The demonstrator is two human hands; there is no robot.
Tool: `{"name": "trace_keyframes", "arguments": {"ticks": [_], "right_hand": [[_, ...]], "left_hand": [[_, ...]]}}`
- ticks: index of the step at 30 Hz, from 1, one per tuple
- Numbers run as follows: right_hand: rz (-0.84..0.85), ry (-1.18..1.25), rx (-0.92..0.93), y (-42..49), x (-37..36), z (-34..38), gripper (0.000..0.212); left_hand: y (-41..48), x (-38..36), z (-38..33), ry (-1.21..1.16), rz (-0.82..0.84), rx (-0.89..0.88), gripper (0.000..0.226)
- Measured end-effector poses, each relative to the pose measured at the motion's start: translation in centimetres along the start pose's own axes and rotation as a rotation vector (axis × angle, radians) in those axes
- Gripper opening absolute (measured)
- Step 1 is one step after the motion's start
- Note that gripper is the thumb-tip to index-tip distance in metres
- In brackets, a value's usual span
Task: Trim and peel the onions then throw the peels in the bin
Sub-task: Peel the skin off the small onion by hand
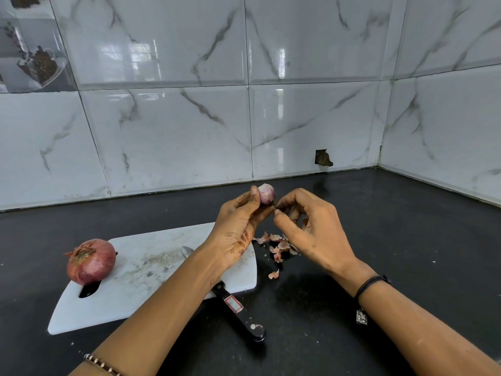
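My left hand [238, 226] holds a small pale-purple onion [267, 192] up between thumb and fingertips, above the right end of the white cutting board [141, 270]. My right hand [311, 229] pinches at the base of that onion with thumb and forefinger; whether it grips a bit of skin is too small to tell. A large unpeeled red onion [90, 261] sits on the board's left end. Loose pink peels [278, 246] lie on the black counter just right of the board. A black-handled knife [238, 313] lies across the board's near edge, its blade partly hidden by my left forearm.
The black counter [393, 240] runs back to a white marble-tiled wall, which turns a corner at the right. A small broken hole [323, 158] shows in the wall tile near the counter. No bin is in view.
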State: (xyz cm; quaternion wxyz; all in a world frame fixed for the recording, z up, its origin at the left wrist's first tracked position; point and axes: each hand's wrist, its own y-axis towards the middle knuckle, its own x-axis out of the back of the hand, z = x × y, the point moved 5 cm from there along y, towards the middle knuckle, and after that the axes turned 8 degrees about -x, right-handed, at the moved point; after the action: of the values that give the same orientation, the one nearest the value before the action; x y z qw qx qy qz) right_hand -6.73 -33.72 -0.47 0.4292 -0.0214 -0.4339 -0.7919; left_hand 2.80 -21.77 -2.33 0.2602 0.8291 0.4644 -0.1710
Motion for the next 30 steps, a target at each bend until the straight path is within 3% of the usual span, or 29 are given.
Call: {"name": "trace_keyframes", "arguments": {"ticks": [5, 16, 22, 30], "right_hand": [[-0.078, -0.004, -0.044, 0.2, 0.5, -0.5, 0.009], [-0.052, 0.005, -0.063, 0.3, 0.2, -0.5, 0.008], [0.118, 0.409, -0.338, 0.4, -0.7, -1.5, 0.010], [0.190, 0.632, -0.488, 0.7, -1.3, -2.3, 0.017]], "left_hand": [[0.1, 0.0, 0.2, -0.035, -0.006, 0.020, 0.037], [-0.4, -0.7, 0.0, 0.010, 0.106, -0.031, 0.029], [-0.1, -0.2, -0.2, 0.120, 0.081, -0.084, 0.040], [-0.2, -0.2, -0.9, 0.372, 0.072, -0.240, 0.021]]}}
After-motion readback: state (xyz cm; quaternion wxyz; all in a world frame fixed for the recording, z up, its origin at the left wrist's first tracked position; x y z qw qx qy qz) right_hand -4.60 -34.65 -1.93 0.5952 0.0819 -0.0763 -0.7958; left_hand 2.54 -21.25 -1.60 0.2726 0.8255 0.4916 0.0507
